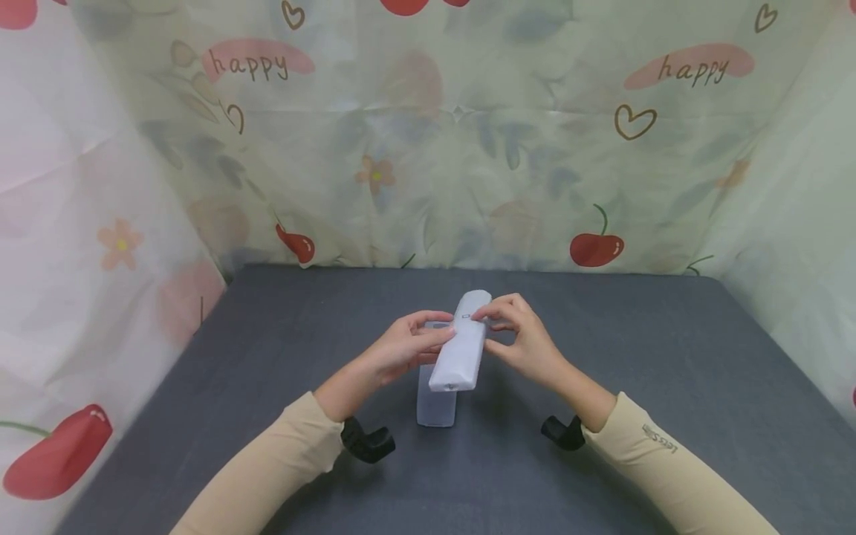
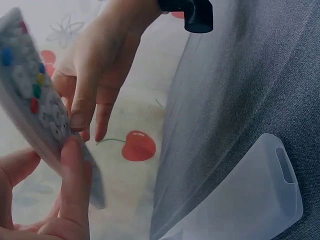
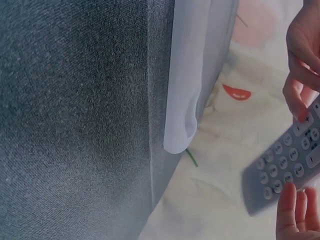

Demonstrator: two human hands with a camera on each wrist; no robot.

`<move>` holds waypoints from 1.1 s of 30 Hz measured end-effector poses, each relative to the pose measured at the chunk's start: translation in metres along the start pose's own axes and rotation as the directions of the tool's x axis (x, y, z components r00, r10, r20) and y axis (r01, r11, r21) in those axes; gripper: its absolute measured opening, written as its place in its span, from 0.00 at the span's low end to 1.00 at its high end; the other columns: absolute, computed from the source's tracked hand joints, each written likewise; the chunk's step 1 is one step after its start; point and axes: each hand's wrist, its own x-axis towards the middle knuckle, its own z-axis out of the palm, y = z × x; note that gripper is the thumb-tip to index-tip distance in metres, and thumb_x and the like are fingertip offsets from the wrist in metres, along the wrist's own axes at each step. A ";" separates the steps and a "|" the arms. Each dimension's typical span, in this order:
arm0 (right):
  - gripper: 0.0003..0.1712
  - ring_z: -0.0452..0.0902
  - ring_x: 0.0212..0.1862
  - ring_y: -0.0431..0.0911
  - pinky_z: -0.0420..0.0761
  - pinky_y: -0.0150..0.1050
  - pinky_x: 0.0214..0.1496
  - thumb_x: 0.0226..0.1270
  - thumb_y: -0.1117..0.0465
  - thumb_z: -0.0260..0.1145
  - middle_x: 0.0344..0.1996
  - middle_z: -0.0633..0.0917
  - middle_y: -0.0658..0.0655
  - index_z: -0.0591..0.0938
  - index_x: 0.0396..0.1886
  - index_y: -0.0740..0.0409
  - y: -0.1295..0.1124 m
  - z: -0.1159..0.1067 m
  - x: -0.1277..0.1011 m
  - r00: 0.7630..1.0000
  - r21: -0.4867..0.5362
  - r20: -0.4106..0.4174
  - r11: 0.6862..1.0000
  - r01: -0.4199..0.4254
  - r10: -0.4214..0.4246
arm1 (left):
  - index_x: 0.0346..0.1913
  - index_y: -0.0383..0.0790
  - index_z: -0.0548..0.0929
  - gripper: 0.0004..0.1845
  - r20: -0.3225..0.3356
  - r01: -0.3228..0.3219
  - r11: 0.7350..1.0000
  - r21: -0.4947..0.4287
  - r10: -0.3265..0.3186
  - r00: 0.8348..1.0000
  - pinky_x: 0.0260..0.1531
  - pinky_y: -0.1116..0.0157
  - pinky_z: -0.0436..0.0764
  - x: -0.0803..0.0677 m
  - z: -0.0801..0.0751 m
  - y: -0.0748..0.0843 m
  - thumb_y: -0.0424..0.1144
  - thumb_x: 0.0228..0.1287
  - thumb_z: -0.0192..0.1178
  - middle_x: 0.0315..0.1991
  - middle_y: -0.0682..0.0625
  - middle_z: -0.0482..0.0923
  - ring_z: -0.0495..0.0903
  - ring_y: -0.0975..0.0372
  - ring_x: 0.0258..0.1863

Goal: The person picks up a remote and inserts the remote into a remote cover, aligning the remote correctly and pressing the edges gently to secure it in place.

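Note:
A white remote control is held up over the table, its plain back toward the head view. Its keypad, with several coloured buttons, faces the left wrist view. My left hand grips the remote's left edge between thumb and fingers. From the other side my right hand pinches it, fingertips on the back and thumb on the button side. Beneath the remote lies a translucent plastic remote cover, partly hidden by it in the head view. An oblong slot shows at the cover's end in the left wrist view.
A dark grey cloth-covered table lies under both hands. Printed fabric curtains rise behind it and at both sides. Black wrist mounts stick out below the sleeves.

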 end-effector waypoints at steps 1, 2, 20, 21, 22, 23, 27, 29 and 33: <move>0.21 0.71 0.49 0.53 0.81 0.50 0.49 0.50 0.75 0.70 0.45 0.73 0.62 0.79 0.46 0.61 0.001 0.000 0.000 1.000 0.005 -0.003 1.000 -0.016 0.016 | 0.63 0.38 0.67 0.24 -0.011 -0.003 1.000 -0.004 0.003 1.000 0.47 0.62 0.81 0.000 0.000 0.000 0.38 0.66 0.56 0.55 0.37 0.76 0.81 0.63 0.41; 0.23 0.71 0.48 0.53 0.81 0.49 0.48 0.51 0.75 0.69 0.45 0.72 0.62 0.78 0.48 0.61 0.001 0.001 0.001 0.999 0.011 -0.001 0.999 -0.034 0.034 | 0.63 0.38 0.67 0.24 -0.022 -0.008 1.000 -0.005 0.008 1.000 0.48 0.61 0.81 0.001 0.001 0.000 0.37 0.66 0.57 0.56 0.36 0.76 0.82 0.62 0.41; 0.33 0.82 0.44 0.45 0.83 0.43 0.45 0.69 0.64 0.56 0.51 0.77 0.72 0.54 0.68 0.62 -0.001 -0.008 0.006 0.944 0.338 0.179 0.884 -0.323 0.277 | 0.61 0.38 0.71 0.26 -0.113 -0.156 0.988 0.017 0.157 0.981 0.47 0.56 0.81 0.001 0.005 -0.002 0.31 0.59 0.62 0.55 0.40 0.75 0.80 0.61 0.43; 0.33 0.82 0.46 0.48 0.83 0.44 0.46 0.69 0.62 0.57 0.52 0.77 0.72 0.56 0.68 0.63 -0.002 -0.009 0.007 0.937 0.329 0.184 0.880 -0.342 0.296 | 0.61 0.37 0.71 0.25 -0.114 -0.164 0.986 0.032 0.166 0.979 0.47 0.56 0.81 0.001 0.006 -0.002 0.31 0.59 0.62 0.55 0.40 0.75 0.80 0.61 0.44; 0.33 0.81 0.48 0.50 0.83 0.45 0.46 0.68 0.60 0.59 0.53 0.76 0.71 0.57 0.67 0.64 -0.002 -0.009 0.007 0.932 0.317 0.188 0.879 -0.357 0.310 | 0.60 0.37 0.72 0.25 -0.114 -0.169 0.985 0.038 0.173 0.978 0.46 0.56 0.81 0.001 0.006 -0.002 0.31 0.59 0.62 0.55 0.40 0.75 0.80 0.61 0.44; 0.33 0.81 0.49 0.51 0.82 0.46 0.47 0.67 0.59 0.60 0.54 0.76 0.71 0.59 0.67 0.65 -0.003 -0.009 0.007 0.927 0.309 0.193 0.877 -0.369 0.322 | 0.60 0.37 0.72 0.25 -0.116 -0.173 0.984 0.047 0.177 0.977 0.46 0.56 0.82 0.001 0.006 -0.002 0.31 0.59 0.63 0.55 0.40 0.75 0.80 0.61 0.44; 0.31 0.81 0.47 0.49 0.83 0.44 0.46 0.63 0.59 0.64 0.53 0.77 0.69 0.65 0.62 0.66 -0.003 -0.008 0.008 0.921 0.303 0.200 0.872 -0.384 0.335 | 0.59 0.37 0.73 0.24 -0.125 -0.171 0.983 0.069 0.179 0.976 0.45 0.57 0.82 0.001 0.008 -0.002 0.31 0.58 0.63 0.54 0.40 0.76 0.80 0.61 0.44; 0.30 0.82 0.43 0.44 0.83 0.42 0.44 0.63 0.60 0.65 0.51 0.78 0.70 0.65 0.61 0.66 -0.002 -0.007 0.008 0.925 0.314 0.198 0.873 -0.373 0.325 | 0.58 0.37 0.73 0.24 -0.125 -0.165 0.983 0.074 0.173 0.977 0.45 0.57 0.82 0.000 0.008 -0.001 0.32 0.58 0.63 0.53 0.41 0.76 0.80 0.61 0.44; 0.29 0.81 0.38 0.39 0.83 0.41 0.42 0.62 0.63 0.65 0.49 0.78 0.71 0.65 0.59 0.67 -0.001 -0.005 0.008 0.933 0.325 0.195 0.877 -0.353 0.303 | 0.59 0.37 0.72 0.24 -0.116 -0.170 0.982 0.087 0.179 0.977 0.45 0.58 0.82 -0.001 0.009 -0.001 0.33 0.59 0.63 0.52 0.40 0.76 0.80 0.61 0.43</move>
